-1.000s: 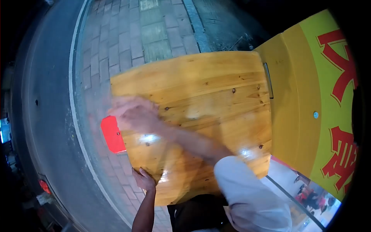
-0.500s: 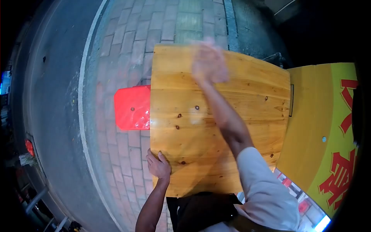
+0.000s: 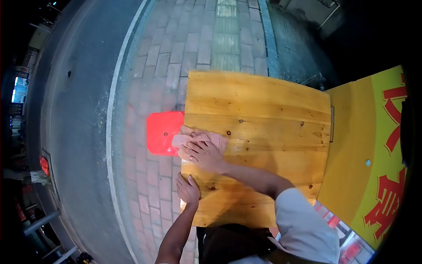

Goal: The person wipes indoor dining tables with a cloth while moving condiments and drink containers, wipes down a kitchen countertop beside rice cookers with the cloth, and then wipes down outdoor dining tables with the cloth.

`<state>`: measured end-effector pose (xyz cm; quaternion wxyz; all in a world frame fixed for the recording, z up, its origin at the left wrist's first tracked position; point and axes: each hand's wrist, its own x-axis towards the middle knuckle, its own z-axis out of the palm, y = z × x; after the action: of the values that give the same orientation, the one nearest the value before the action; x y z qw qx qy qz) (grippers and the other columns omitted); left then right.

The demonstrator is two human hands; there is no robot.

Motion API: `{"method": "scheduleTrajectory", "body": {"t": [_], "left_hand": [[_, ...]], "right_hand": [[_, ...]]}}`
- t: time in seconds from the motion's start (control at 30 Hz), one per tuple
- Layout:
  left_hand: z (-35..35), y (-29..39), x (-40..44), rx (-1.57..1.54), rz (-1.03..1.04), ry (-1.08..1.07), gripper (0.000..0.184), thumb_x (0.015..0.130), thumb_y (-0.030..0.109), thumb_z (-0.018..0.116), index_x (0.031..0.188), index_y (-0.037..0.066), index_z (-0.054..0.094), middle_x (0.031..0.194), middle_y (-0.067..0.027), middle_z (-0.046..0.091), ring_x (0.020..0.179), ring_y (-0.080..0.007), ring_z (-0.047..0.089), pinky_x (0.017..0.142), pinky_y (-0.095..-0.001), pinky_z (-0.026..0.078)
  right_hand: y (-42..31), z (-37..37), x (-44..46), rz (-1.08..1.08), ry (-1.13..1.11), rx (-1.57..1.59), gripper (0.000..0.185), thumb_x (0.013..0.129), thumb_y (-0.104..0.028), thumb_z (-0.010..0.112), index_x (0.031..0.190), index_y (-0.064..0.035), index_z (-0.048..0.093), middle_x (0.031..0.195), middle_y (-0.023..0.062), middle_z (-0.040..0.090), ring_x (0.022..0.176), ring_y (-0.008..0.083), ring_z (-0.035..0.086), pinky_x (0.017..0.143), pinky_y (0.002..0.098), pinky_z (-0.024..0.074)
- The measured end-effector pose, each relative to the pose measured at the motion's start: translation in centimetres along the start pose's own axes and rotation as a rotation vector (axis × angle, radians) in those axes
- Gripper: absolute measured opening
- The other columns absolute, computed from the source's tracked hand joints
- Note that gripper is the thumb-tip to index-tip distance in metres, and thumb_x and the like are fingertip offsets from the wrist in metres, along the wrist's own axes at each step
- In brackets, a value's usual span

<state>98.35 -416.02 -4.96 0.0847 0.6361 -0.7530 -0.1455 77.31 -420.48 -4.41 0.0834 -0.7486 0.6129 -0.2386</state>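
Observation:
A pinkish cloth lies bunched at the left edge of the wooden table, part of it hanging past the edge. On top of the cloth, my right hand presses it down with fingers bent over its folds. My left hand holds the table's left edge nearer to me, its thumb on the top and its fingertips at the rim.
Beside the table's left edge stands a red plastic stool, partly tucked under. A yellow panel with red lettering rises at the right. Brick paving and a road with a white line run along the left.
My right hand has swept the cloth from the table's far side toward me and left, to the left edge. My left hand stays at the edge. The camera view has shifted slightly.

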Motion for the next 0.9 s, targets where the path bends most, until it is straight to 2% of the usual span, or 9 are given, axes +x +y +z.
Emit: {"method": "scheduleTrajectory", "body": {"t": [0.17, 0.27, 0.37, 0.43, 0.6, 0.7, 0.83, 0.87, 0.9], "left_hand": [[-0.2, 0.1, 0.0, -0.009, 0.023, 0.006, 0.05, 0.104, 0.037, 0.047, 0.136, -0.001, 0.048, 0.114, -0.0248, 0.059, 0.103, -0.0458, 0.059, 0.082, -0.0518, 0.049], [0.0, 0.0, -0.1, 0.006, -0.004, 0.002, 0.049, 0.104, 0.036, 0.048, 0.137, 0.0, 0.048, 0.115, -0.024, 0.06, 0.104, -0.0452, 0.06, 0.082, -0.0515, 0.049], [-0.1, -0.5, -0.2, 0.035, -0.029, -0.013, 0.049, 0.104, 0.037, 0.047, 0.137, 0.001, 0.048, 0.114, -0.022, 0.06, 0.104, -0.0443, 0.06, 0.083, -0.0516, 0.049], [-0.5, -0.3, 0.0, 0.006, -0.044, -0.068, 0.051, 0.105, 0.04, 0.044, 0.139, 0.002, 0.047, 0.12, -0.022, 0.061, 0.108, -0.0438, 0.059, 0.086, -0.0511, 0.049], [0.1, -2.0, -1.0, -0.261, -0.121, -0.01, 0.045, 0.104, 0.027, 0.046, 0.142, 0.002, 0.046, 0.131, -0.0248, 0.06, 0.112, -0.0445, 0.061, 0.092, -0.05, 0.049], [0.2, -2.1, -0.9, -0.323, -0.197, -0.026, 0.042, 0.103, 0.021, 0.047, 0.141, 0.002, 0.048, 0.132, -0.0245, 0.061, 0.111, -0.0431, 0.062, 0.09, -0.0491, 0.05], [0.4, -1.3, -0.4, -0.121, 0.027, 0.113, 0.04, 0.103, 0.021, 0.048, 0.139, 0.002, 0.05, 0.126, -0.0224, 0.063, 0.107, -0.0419, 0.063, 0.088, -0.0482, 0.051], [0.1, -1.0, -0.5, -0.111, 0.016, 0.075, 0.04, 0.104, 0.022, 0.048, 0.138, 0.002, 0.05, 0.124, -0.0219, 0.063, 0.106, -0.0418, 0.062, 0.087, -0.0483, 0.051], [-0.2, -0.6, -0.3, -0.107, 0.007, 0.049, 0.04, 0.104, 0.023, 0.047, 0.138, 0.002, 0.05, 0.122, -0.0214, 0.063, 0.106, -0.0418, 0.062, 0.087, -0.0485, 0.051]], "right_hand": [[12.1, 0.5, 11.0, 0.119, 0.138, -0.309, 0.047, 0.091, -0.028, 0.051, 0.133, -0.0084, 0.053, 0.126, 0.01, 0.054, 0.119, 0.0274, 0.05, 0.096, 0.0508, 0.0377], [18.4, 2.1, 17.3, 0.397, 0.27, -0.311, 0.045, 0.096, -0.032, 0.047, 0.135, -0.0106, 0.056, 0.137, 0.0093, 0.055, 0.133, 0.0303, 0.046, 0.108, 0.0482, 0.0337], [16.1, 2.1, 16.5, 0.373, 0.452, -0.284, 0.054, 0.095, -0.031, 0.049, 0.144, -0.0087, 0.049, 0.135, 0.0109, 0.056, 0.131, 0.0322, 0.045, 0.108, 0.0519, 0.033], [10.1, 0.7, 11.4, 0.272, 0.224, -0.397, 0.055, 0.095, -0.027, 0.048, 0.147, -0.0073, 0.046, 0.143, 0.011, 0.053, 0.136, 0.0332, 0.042, 0.112, 0.0545, 0.0302], [-5.3, 0.5, -5.8, 0.112, -0.162, -0.094, 0.06, 0.095, -0.03, 0.051, 0.151, -0.0103, 0.046, 0.142, 0.0094, 0.056, 0.133, 0.0298, 0.045, 0.115, 0.0587, 0.0236], [-6.7, -0.1, -14.9, 0.035, -0.115, 0.013, 0.058, 0.095, -0.034, 0.054, 0.149, -0.0115, 0.048, 0.152, 0.0077, 0.047, 0.135, 0.0256, 0.048, 0.114, 0.0501, 0.0318], [10.0, -5.1, -6.1, 0.128, -0.319, 0.121, 0.06, 0.09, -0.039, 0.06, 0.145, -0.0141, 0.053, 0.147, 0.0089, 0.053, 0.134, 0.0269, 0.049, 0.111, 0.0408, 0.0378], [12.3, -7.7, -3.2, 0.182, 0.005, -0.048, 0.056, 0.094, -0.038, 0.057, 0.145, -0.0159, 0.053, 0.144, 0.0068, 0.055, 0.131, 0.0232, 0.05, 0.107, 0.0421, 0.0394], [16.7, -7.7, -1.1, 0.305, 0.046, -0.201, 0.055, 0.098, -0.039, 0.054, 0.148, -0.0176, 0.05, 0.143, 0.0051, 0.056, 0.129, 0.0254, 0.05, 0.106, 0.0449, 0.0377]]}}
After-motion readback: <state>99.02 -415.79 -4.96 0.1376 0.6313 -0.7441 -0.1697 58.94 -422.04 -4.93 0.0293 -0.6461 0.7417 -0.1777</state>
